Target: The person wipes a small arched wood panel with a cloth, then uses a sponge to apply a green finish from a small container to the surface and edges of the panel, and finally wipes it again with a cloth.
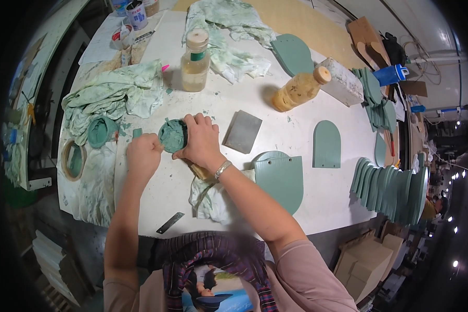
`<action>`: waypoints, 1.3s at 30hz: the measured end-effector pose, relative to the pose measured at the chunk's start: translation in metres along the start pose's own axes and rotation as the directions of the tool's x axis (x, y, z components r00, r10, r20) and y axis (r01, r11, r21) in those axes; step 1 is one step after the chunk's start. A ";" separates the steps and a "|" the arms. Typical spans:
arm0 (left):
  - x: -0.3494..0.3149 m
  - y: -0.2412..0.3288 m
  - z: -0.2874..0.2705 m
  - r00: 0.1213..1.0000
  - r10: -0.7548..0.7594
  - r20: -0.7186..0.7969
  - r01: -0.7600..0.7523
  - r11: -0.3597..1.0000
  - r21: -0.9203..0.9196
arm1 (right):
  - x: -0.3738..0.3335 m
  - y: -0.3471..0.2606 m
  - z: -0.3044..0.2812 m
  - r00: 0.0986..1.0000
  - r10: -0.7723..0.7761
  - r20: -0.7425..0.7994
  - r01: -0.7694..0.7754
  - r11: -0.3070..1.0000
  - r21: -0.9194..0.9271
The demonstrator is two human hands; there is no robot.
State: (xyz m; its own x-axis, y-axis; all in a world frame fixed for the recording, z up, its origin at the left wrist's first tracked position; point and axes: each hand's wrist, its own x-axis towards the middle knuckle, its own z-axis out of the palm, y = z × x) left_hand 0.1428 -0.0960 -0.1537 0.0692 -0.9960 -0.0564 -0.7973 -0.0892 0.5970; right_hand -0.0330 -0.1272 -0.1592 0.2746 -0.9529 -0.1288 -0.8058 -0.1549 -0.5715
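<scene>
My right hand (pixel 200 138) is wrapped around the right side of a small cup of green putty (pixel 172 135), a bracelet on its wrist. Close to the cup's left side, my left hand (pixel 144 151) is closed in a fist. What it grips is mostly hidden; a small green-coated end (pixel 137 133) shows just above the knuckles. Another green-smeared cup (pixel 100 131) and a roll of tape (pixel 74 160) lie further left. Right of my right hand rests a grey rectangular block (pixel 243 131). Below my hands are a stained cloth (pixel 221 195) and a flat dark blade (pixel 170 222).
Two bottles of yellowish liquid, one upright (pixel 195 65) and one tilted (pixel 299 92), occupy the back. Stained rags (pixel 114 93) lie left. Green rounded boards (pixel 326 145) lie on the white table (pixel 317 203), with a row of several (pixel 390 187) at its right edge.
</scene>
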 end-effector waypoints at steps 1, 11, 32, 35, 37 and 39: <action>-0.001 -0.002 -0.002 1.000 -0.002 -0.002 0.002 1.000 0.001 | -0.002 -0.002 0.001 1.000 0.006 0.003 -0.006 1.000 0.008; 0.001 0.004 -0.006 0.996 -0.077 0.039 0.080 0.994 -0.073 | -0.002 -0.002 0.000 1.000 0.015 -0.002 -0.015 1.000 0.016; 0.003 -0.006 0.005 0.998 0.054 -0.041 -0.055 0.998 -0.018 | -0.002 -0.004 0.000 0.999 0.032 0.032 -0.033 0.999 0.015; 0.001 0.001 0.000 0.998 0.046 -0.035 -0.047 0.999 -0.027 | -0.001 -0.002 0.001 1.000 0.019 0.014 -0.019 1.000 0.012; 0.000 0.002 -0.001 0.996 0.068 -0.058 -0.070 0.997 -0.027 | -0.001 0.000 0.000 1.000 0.027 0.013 -0.027 1.000 0.009; 0.003 0.001 -0.002 0.999 -0.035 0.028 0.036 0.999 -0.026 | 0.001 -0.001 -0.001 1.000 0.022 0.016 -0.022 1.000 0.006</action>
State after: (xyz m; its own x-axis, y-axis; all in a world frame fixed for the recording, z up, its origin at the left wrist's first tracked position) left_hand 0.1434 -0.0985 -0.1518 0.0803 -0.9918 -0.0999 -0.7782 -0.1250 0.6155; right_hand -0.0321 -0.1279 -0.1578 0.2653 -0.9518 -0.1540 -0.8085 -0.1326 -0.5733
